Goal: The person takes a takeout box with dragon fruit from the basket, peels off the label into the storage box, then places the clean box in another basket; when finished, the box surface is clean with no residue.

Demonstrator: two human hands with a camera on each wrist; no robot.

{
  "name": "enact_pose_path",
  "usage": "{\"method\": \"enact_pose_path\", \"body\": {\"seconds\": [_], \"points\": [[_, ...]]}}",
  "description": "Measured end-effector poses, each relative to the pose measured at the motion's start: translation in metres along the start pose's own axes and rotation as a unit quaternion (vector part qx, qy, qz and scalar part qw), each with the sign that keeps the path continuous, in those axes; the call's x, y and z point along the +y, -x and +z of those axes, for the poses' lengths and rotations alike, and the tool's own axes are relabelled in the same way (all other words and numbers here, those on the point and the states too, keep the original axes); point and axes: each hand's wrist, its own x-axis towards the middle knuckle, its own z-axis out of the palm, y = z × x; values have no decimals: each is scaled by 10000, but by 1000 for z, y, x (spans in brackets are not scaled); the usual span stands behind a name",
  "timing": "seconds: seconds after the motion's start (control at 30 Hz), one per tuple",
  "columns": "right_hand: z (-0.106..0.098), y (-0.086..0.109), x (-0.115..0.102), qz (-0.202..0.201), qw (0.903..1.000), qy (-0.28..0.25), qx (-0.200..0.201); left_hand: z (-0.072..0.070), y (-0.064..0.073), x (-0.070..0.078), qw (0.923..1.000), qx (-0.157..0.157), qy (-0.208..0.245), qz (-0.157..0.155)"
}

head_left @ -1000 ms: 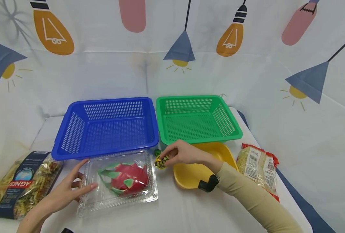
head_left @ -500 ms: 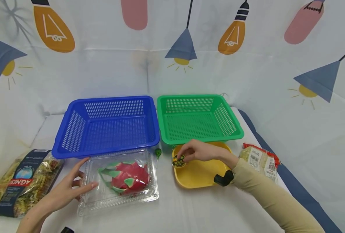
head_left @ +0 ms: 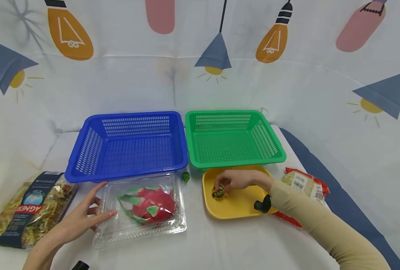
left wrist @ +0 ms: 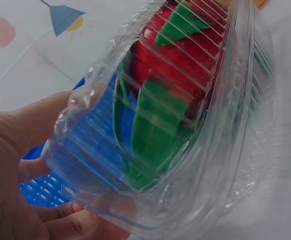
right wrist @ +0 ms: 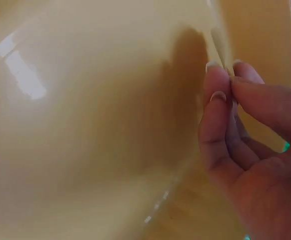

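My left hand [head_left: 76,222] grips the left end of a clear plastic clamshell box [head_left: 110,200], its thumb over the lid's edge. Inside the box lies a red dragon fruit [head_left: 159,204] with green leaf tips, also seen up close through the plastic in the left wrist view. Over a yellow tray [head_left: 216,210], my right hand [head_left: 240,179] pinches a small round black-and-gold sticker [head_left: 218,192] between thumb and fingertips. In the right wrist view the sticker shows only as a thin edge [right wrist: 219,45], above the tray's glossy surface.
Behind stand a blue basket [head_left: 135,177] and a green basket [head_left: 240,165]. A small green object [head_left: 185,177] lies between box and tray. A pasta bag [head_left: 31,210] is at the left, a red-edged bag of pale grains [head_left: 304,183] at the right, partly behind the sleeve.
My right hand has carried the sticker rightward from beside the clamshell box to over the yellow tray, uncovering the small green object. My left hand stays on the box.
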Motion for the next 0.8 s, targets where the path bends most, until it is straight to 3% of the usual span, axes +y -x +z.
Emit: {"method": "enact_pose_path", "body": {"seconds": [0.27,0.57,0.8], "points": [[6,-9,9,202,9993,118,299,2,-1,0,10000,-4,-8,13],[11,-17,7,38,9941,997,425,2,0,3,10000,-15,15,-5],[13,-26,4,-208,9829,1771,455,1,1,3,10000,-13,31,-19]]}}
